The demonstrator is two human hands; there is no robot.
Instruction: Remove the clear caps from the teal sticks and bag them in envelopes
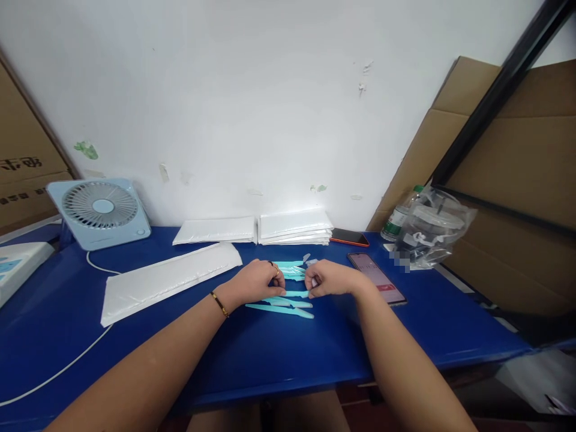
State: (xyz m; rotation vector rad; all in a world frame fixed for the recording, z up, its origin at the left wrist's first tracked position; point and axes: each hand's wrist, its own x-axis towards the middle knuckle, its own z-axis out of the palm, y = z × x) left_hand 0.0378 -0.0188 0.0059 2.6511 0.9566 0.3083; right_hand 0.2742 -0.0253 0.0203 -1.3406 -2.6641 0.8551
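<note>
Several thin turquoise plastic sticks with pale tips (283,309) lie in a loose pile on the blue table (279,354). My left hand (257,281) rests on the pile with its fingers curled, pinching one stick at its left end. My right hand (327,279) is closed too, its fingertips gripping the other end of a turquoise stick between the two hands. A few more sticks and small clear caps (308,259) lie just beyond my fingers. A gold bracelet sits on my left wrist.
A long white padded envelope (166,279) lies left of the hands, with two stacks of white envelopes (294,227) at the wall. Two phones (377,277) lie to the right, beside a plastic bag with a bottle (427,231). A small blue fan (99,211) and its cable stand left. Cardboard leans right.
</note>
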